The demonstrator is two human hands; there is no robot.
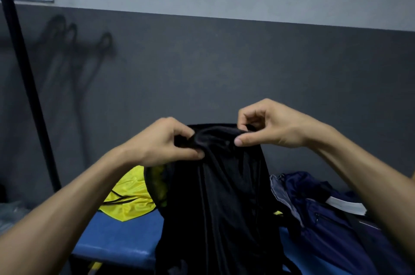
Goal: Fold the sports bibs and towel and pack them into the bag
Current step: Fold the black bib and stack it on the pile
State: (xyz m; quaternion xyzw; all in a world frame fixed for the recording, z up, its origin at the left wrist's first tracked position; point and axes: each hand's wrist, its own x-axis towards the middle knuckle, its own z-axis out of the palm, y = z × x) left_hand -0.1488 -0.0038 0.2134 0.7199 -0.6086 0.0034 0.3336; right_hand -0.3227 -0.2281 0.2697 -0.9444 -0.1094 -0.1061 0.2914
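While the black bag [220,196] stands upright on the blue desk [116,238], my left hand [161,142] and right hand [269,124] pinch its gathered top, fingers [241,140] curled on the cloth; closing or opening, I cannot tell; a yellow bib [128,196] lies behind-left, a navy jacket [325,218] right; next I'd judge the mouth needs spreading wide

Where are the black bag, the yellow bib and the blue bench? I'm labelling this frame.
black bag [224,196]: head view, front fabric panel below the gathered top.
yellow bib [130,198]: head view, crumpled middle, left of the bag.
blue bench [121,236]: head view, bare top surface.
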